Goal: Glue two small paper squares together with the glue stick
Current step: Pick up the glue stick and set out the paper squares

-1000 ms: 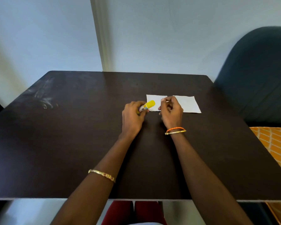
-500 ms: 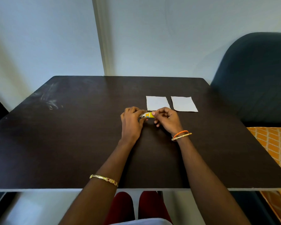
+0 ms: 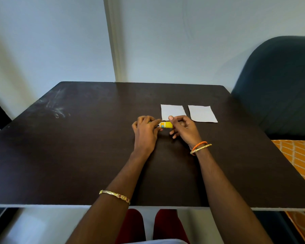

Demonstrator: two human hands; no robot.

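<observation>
Two paper squares lie flat on the dark table (image 3: 77,147), side by side and apart: the left paper square (image 3: 173,111) and the right paper square (image 3: 202,113), both right of centre toward the far side. One glue stick (image 3: 164,124), yellow with a blue-and-white label, lies just near of the left square, its long axis running left to right, roughly level. The left hand (image 3: 145,131) grips its left portion with curled fingers. The right hand (image 3: 182,128) pinches its right end between thumb and forefinger, remaining fingers loosely curled. Which end carries the cap cannot be told. Three bracelets are counted: one on the left forearm, two on the right wrist. One dark chair (image 3: 280,85) stands at the right.
</observation>
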